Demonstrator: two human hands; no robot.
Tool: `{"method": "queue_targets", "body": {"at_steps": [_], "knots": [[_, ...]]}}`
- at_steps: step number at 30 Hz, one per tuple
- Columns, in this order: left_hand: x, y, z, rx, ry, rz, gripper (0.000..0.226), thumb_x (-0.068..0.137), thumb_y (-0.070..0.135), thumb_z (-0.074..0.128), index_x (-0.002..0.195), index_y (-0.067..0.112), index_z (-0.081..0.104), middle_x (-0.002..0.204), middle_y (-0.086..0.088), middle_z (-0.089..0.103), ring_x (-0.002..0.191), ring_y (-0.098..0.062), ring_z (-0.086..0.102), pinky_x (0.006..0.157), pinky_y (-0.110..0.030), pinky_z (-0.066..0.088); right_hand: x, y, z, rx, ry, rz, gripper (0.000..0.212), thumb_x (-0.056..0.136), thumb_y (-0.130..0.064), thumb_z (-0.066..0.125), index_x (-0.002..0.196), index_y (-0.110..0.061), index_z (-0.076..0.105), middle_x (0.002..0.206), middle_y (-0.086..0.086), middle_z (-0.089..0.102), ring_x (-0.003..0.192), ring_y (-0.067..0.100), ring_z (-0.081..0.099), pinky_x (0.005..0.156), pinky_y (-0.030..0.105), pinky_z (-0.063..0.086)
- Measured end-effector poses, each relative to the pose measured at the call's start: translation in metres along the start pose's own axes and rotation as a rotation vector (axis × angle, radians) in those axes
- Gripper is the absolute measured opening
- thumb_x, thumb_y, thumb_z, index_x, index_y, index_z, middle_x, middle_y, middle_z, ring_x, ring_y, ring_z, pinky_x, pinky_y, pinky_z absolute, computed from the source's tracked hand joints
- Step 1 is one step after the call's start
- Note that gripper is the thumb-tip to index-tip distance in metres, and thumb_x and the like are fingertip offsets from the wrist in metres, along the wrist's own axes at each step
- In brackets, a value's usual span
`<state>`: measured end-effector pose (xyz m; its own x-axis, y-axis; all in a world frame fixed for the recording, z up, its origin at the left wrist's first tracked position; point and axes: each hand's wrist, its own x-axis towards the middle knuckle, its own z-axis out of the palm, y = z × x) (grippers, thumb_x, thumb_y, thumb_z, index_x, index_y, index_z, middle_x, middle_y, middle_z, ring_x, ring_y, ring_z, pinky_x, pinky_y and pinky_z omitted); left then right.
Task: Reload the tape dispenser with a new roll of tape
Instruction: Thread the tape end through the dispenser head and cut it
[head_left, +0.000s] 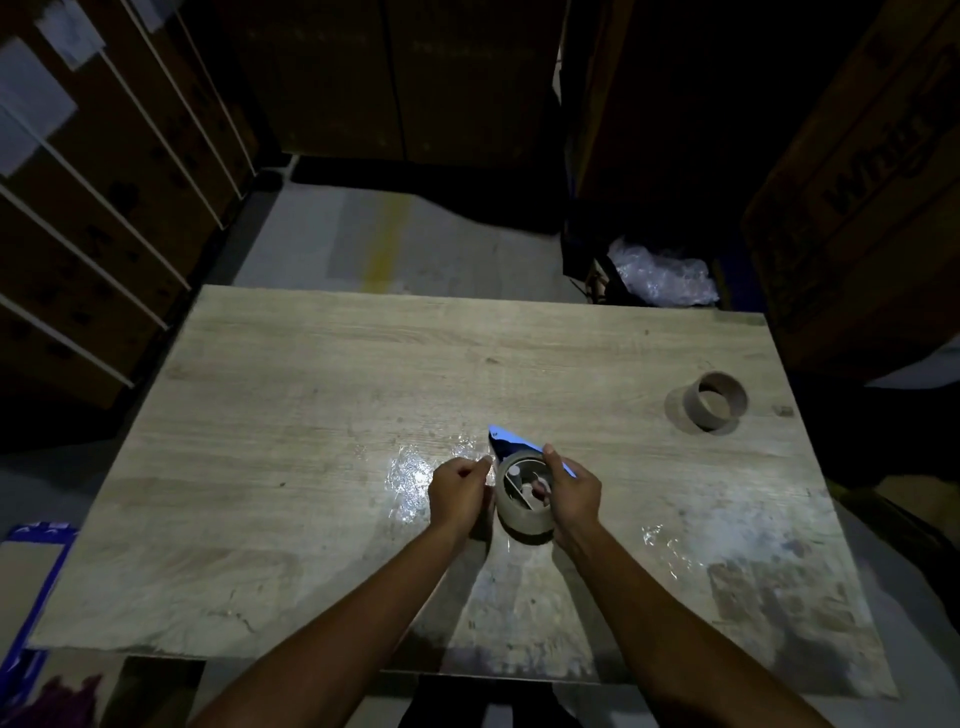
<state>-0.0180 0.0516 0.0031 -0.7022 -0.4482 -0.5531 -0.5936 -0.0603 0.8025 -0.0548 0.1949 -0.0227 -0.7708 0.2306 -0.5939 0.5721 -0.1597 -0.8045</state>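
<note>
A brown roll of tape (523, 512) sits in a blue tape dispenser (511, 444) near the middle of the wooden table (322, 395). My right hand (574, 493) grips the roll and dispenser from the right, with a finger inside the core. My left hand (460, 491) is closed just left of the roll, fingertips pinched near its edge; what they pinch is too small to tell. An empty cardboard tape core (714, 401) stands at the table's right side.
Shiny patches of clear film (410, 480) lie on the table left of my hands and near the front right. Stacked cardboard boxes (104, 208) stand left and right. A crumpled plastic bag (660, 275) lies beyond the far edge.
</note>
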Motion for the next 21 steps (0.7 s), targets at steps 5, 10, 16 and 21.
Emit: {"method": "queue_targets", "body": {"at_steps": [5, 10, 16, 21], "knots": [[-0.008, -0.006, 0.005, 0.06, -0.051, 0.009, 0.031, 0.071, 0.046, 0.074, 0.066, 0.016, 0.068, 0.069, -0.006, 0.073, 0.071, -0.03, 0.073, 0.073, -0.049, 0.061, -0.003, 0.009, 0.003, 0.002, 0.061, -0.027, 0.022, 0.084, -0.034, 0.076, 0.087, -0.013, 0.079, 0.076, 0.007, 0.076, 0.067, 0.022, 0.072, 0.067, 0.034, 0.058], [-0.01, -0.007, 0.009, 0.163, -0.016, 0.026, 0.015, 0.07, 0.02, 0.081, 0.073, 0.013, 0.068, 0.074, -0.008, 0.073, 0.072, -0.028, 0.072, 0.072, -0.045, 0.061, -0.009, 0.019, 0.004, 0.0, 0.101, -0.029, 0.018, 0.084, -0.035, 0.076, 0.082, -0.018, 0.079, 0.079, 0.006, 0.077, 0.077, 0.025, 0.072, 0.078, 0.042, 0.058], [-0.01, -0.007, 0.008, 0.303, 0.022, 0.116, 0.006, 0.072, 0.013, 0.078, 0.073, 0.008, 0.073, 0.076, -0.006, 0.074, 0.074, -0.021, 0.069, 0.072, -0.033, 0.055, -0.003, 0.032, 0.003, -0.144, 0.082, -0.06, 0.029, 0.076, -0.058, 0.07, 0.083, -0.031, 0.078, 0.083, -0.005, 0.078, 0.082, 0.019, 0.073, 0.085, 0.047, 0.058], [-0.01, -0.01, 0.008, 0.341, 0.019, 0.153, 0.005, 0.073, 0.012, 0.079, 0.073, 0.009, 0.076, 0.074, -0.005, 0.075, 0.072, -0.021, 0.07, 0.071, -0.031, 0.055, -0.013, 0.019, -0.001, -0.371, 0.101, -0.2, 0.023, 0.092, -0.035, 0.064, 0.087, -0.018, 0.078, 0.084, 0.0, 0.076, 0.081, 0.02, 0.069, 0.076, 0.034, 0.053]]}}
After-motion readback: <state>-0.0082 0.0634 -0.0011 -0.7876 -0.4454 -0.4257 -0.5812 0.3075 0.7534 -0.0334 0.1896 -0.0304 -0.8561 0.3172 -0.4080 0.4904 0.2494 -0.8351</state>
